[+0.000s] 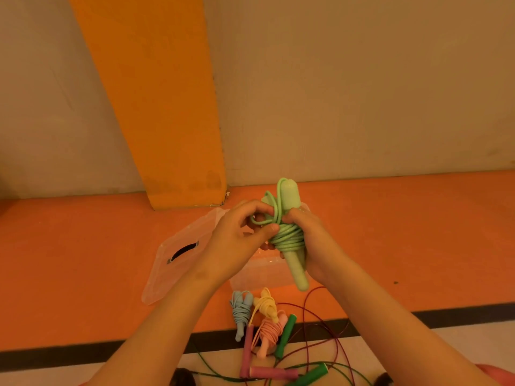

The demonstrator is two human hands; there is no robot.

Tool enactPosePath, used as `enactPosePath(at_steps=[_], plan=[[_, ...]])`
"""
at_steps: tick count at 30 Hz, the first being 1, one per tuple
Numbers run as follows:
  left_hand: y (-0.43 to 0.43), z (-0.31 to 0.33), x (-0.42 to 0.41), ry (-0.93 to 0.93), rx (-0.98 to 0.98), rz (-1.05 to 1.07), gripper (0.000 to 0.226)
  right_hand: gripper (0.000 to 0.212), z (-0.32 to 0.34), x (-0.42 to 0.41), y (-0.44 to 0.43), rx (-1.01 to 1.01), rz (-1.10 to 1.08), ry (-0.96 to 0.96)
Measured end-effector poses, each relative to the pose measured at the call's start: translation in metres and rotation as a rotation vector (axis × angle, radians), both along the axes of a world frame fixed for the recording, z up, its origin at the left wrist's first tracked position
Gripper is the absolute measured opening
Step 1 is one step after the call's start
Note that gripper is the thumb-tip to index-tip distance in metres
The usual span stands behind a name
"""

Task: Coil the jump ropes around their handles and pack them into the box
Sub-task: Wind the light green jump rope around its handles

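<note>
A light green jump rope [288,238] is held upright in front of me, its cord wound around the two handles. My right hand [306,238] grips the handles and the coil. My left hand [239,235] pinches a loose loop of the green cord near the top of the coil. Behind and below my hands stands the clear plastic box [259,271], mostly hidden by them. On the floor lie coiled ropes in blue [242,312], yellow [266,303] and pink [269,334].
The clear lid [178,254] with a dark handle lies left of the box. Uncoiled ropes with dark green handles [285,335] and magenta handles [274,373] sprawl near my knees, thin cords looping over the orange floor. An orange pillar [167,107] stands against the wall.
</note>
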State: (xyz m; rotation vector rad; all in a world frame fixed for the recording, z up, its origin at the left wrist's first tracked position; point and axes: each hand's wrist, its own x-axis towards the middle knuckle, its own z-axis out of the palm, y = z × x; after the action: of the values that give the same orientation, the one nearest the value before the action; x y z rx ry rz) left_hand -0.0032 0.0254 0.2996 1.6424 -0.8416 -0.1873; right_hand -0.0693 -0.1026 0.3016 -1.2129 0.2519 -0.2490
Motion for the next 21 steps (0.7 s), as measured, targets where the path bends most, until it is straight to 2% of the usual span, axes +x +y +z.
enactPosePath(at_steps=[3, 5, 7, 12, 14, 17, 19, 21], plan=[[-0.0024, -0.0012, 0.0008, -0.07, -0.008, 0.053, 0.022, 0.006, 0.0027, 0.0022, 0.0034, 0.01, -0.035, -0.031], [-0.0033, -0.0035, 0.0032, -0.101, -0.001, 0.088, 0.02, 0.011, 0.0026, 0.003, 0.0032, 0.013, -0.041, -0.032], [-0.0033, -0.0054, 0.0056, -0.1, 0.0, 0.107, 0.018, 0.004, 0.0033, 0.0024, 0.0043, 0.02, -0.039, -0.029], [0.0001, -0.0041, 0.0051, -0.113, 0.012, 0.116, 0.02, 0.01, 0.0034, -0.0017, 0.0027, 0.052, 0.046, -0.024], [0.0017, -0.0053, 0.0051, -0.135, 0.042, 0.129, 0.019, 0.014, 0.0037, -0.0038, 0.0016, 0.064, 0.106, -0.031], [0.0023, -0.0047, 0.0056, -0.095, 0.034, 0.165, 0.013, 0.033, 0.0043, -0.0031, 0.0014, 0.136, 0.161, -0.043], [0.0025, -0.0015, 0.0063, -0.069, 0.019, 0.2, 0.017, 0.033, 0.0054, 0.0, 0.0008, 0.162, 0.181, -0.035], [0.0041, 0.0004, 0.009, -0.061, 0.024, 0.235, 0.023, 0.043, 0.0045, 0.0048, -0.0014, 0.182, 0.221, -0.006]])
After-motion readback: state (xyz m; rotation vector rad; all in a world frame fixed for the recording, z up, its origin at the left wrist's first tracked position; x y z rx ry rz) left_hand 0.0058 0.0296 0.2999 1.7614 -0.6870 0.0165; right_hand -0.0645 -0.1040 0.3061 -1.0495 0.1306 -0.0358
